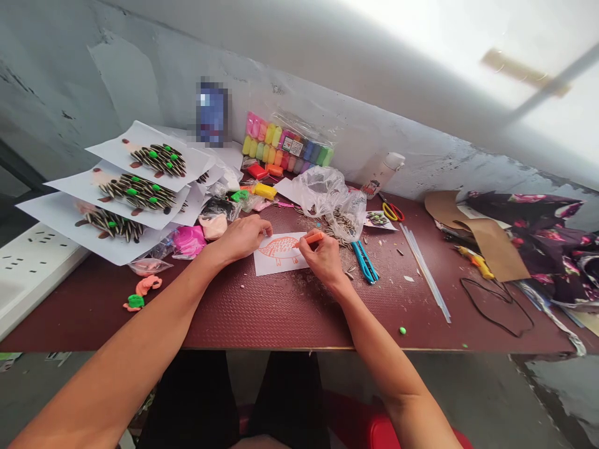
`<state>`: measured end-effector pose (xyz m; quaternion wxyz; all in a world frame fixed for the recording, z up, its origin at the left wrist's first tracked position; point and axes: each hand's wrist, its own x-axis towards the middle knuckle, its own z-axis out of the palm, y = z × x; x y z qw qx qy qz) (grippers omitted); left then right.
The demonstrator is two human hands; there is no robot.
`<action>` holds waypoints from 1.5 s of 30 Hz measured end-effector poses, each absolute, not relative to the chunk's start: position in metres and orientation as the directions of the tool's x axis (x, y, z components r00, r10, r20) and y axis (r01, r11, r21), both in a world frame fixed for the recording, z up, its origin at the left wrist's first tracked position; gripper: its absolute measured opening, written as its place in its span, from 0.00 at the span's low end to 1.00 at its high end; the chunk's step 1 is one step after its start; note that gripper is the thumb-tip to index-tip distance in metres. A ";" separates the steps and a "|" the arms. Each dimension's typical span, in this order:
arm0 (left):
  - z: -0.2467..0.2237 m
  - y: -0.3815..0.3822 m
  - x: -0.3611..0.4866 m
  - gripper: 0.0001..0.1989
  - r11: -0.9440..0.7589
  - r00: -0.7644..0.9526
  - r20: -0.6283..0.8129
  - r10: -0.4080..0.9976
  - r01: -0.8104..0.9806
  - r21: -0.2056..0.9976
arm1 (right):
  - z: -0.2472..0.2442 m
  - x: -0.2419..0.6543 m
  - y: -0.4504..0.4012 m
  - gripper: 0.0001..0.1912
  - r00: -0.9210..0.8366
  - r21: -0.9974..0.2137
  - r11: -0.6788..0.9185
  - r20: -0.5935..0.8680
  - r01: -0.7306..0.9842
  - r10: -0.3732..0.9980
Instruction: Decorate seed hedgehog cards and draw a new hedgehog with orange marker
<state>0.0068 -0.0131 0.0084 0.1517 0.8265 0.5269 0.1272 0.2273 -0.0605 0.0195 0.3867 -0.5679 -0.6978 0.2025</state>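
Counted: one left hand point(243, 238), one right hand point(322, 254), one marker point(314, 237), one drawing point(277, 248), one cutter point(364, 262), one bottle point(384, 172), one pair of scissors point(392, 211), one glue gun point(476, 262), at least three seed sheets point(161, 161).

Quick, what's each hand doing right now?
Left hand: curled at the edge of the paper; can't tell if it's gripping.
Right hand: closed, holding an orange pen.

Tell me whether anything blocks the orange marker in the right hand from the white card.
Nothing visible does: the right hand holds the orange marker with its tip at the white card. The left hand is at the card's upper left, and the blue cutter lies beyond the right hand.
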 end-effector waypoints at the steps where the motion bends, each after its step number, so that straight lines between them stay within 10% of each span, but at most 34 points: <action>1: 0.009 -0.013 0.007 0.16 -0.397 0.411 0.049 0.910 0.832 0.388 | 0.019 0.227 -0.061 0.12 -0.064 -0.722 0.274 0.305 0.635 0.950; 45: 0.008 -0.013 0.007 0.16 -0.408 0.416 0.068 0.907 0.825 0.390 | 0.024 0.230 -0.059 0.11 0.003 -0.695 0.208 0.289 0.688 0.957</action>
